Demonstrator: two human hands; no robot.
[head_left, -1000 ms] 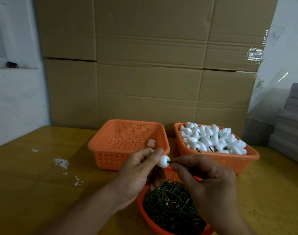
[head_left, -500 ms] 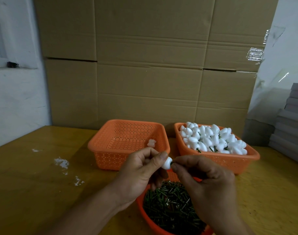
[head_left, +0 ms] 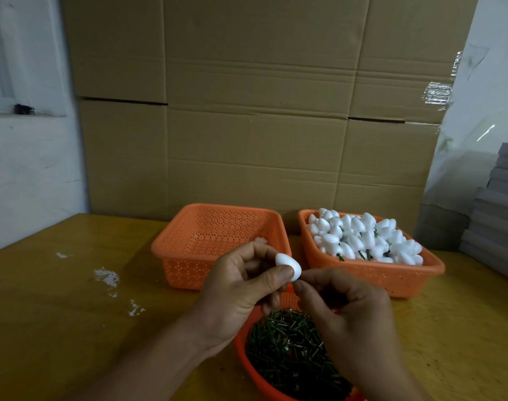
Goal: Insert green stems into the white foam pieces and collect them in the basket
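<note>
Head view, left hand: the left hand reaches in from the lower left, forearm slanting up toward the middle, palm turned to the right. Its fingers are curled, thumb and forefinger pinching a foam piece.
Head view, right hand: the right hand comes up from the lower right, back of the hand to the camera. Its thumb and forefinger are pinched together at the lower right end of the foam piece; whether a stem sits between them I cannot tell, as the fingertips hide that spot.
Foam piece: white, egg-shaped, held in the air above the gap between the baskets. Its long axis is tilted, the rounder end up and to the left, the narrower end down and to the right, touching the right fingertips.
Stems: a heap of short green stems fills a round orange bowl on the desk, right below both hands.
Left basket: an orange perforated basket stands behind the left hand, with one small white bit showing inside just above the knuckles.
Right basket: a second orange basket stands just beside the first, heaped with white foam pieces, a few with green stems poking out.
Background: flat cardboard sheets stand against the wall behind the desk; white crumbs lie on the desk to the left.
</note>
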